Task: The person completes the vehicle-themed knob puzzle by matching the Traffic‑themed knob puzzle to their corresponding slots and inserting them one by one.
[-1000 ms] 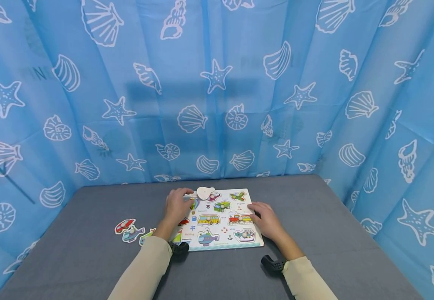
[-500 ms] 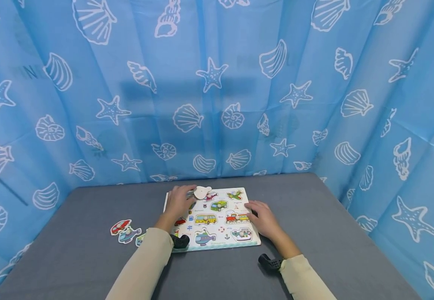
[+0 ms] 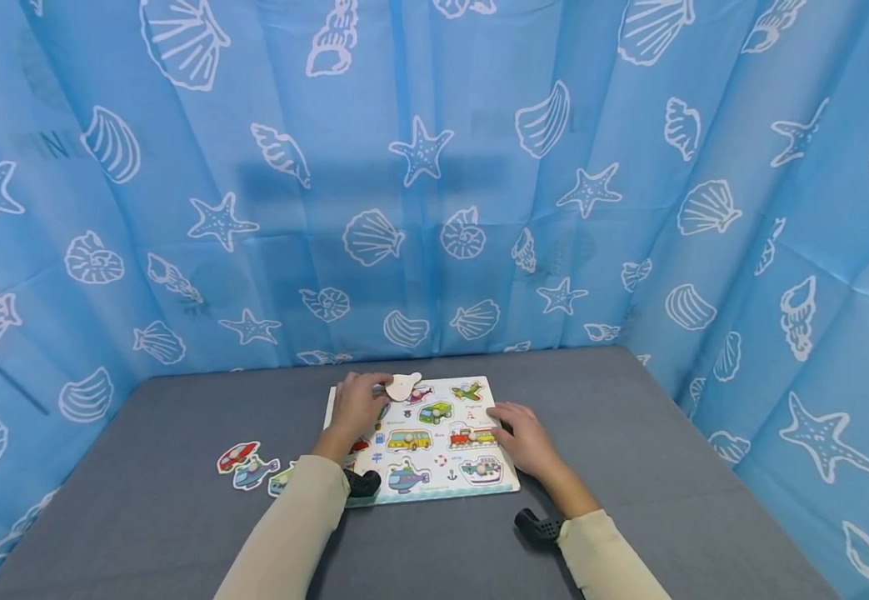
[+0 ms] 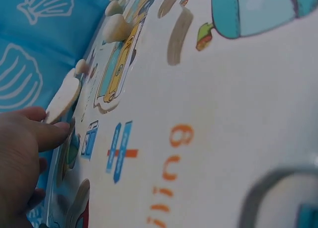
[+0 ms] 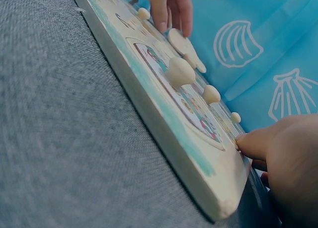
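Observation:
A white puzzle board [image 3: 434,493] with vehicle pictures and small wooden knobs lies on the grey table. My left hand [image 3: 357,406] is over its upper left part. Thumb and finger pinch the edge of a pale wooden puzzle piece [image 4: 64,100], plain side showing; the piece [image 3: 403,387] stands tilted above the board's top row, beside the pink helicopter picture. Its picture side is hidden. My right hand [image 3: 526,437] holds the board's right edge near the train piece [image 3: 471,437]. In the right wrist view the thumb [image 5: 251,143] touches the top and the other fingers are partly hidden.
Left of the board lie loose puzzle pieces: a red one [image 3: 237,457], a blue one [image 3: 256,472] and a green one [image 3: 281,480] partly behind the left sleeve [image 3: 292,525]. A blue shell-patterned curtain [image 3: 419,250] hangs behind the table [image 3: 179,500].
The head view has swung slightly, so everything sits a little further left. Relative to the board, my left hand has moved slightly right, closer over the pale piece. The right hand stays at the edge.

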A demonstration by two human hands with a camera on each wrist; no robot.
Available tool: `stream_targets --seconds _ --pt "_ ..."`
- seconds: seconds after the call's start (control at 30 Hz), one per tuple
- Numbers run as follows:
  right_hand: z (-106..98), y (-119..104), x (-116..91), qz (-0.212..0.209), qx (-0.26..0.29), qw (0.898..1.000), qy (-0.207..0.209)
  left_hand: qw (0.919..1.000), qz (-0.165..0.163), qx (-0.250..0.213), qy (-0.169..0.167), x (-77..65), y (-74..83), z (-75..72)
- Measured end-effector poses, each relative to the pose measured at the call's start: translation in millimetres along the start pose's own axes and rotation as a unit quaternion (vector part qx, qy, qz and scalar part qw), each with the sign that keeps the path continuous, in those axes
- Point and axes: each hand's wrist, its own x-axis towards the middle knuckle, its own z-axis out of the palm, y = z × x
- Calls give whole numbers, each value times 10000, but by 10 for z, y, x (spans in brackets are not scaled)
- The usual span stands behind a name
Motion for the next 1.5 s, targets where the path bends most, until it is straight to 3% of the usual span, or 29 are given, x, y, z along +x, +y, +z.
stream_targets --seconds 0.13,0.4,0.67,0.83,1.03,1.23,1.33,1.5 --pt "-2 -19 -1 16 7 10000 14 9999 3 -84 62 9 -2 0" --pt "1 -18 6 24 -39 10000 10 9981 113 -227 560 -10 6 -9" --pt "1 2 12 -40 -16 10000 32 9937 501 -303 957 -22 15 -65" --pt "3 9 12 -79 -31 10000 35 9897 550 -542 1204 -33 31 -125" --pt "14 13 17 -30 -12 10000 11 9852 245 -1061 1327 -66 40 -181" --pt "10 15 18 -141 -15 9999 47 9742 -435 -1783 1311 -123 9 -193" --pt "7 15 9 -189 -3 9998 64 9721 -671 -1895 1207 -143 -34 -198" --pt "11 13 3 -245 -23 9997 90 9733 -769 -1841 1135 -159 -118 -244"
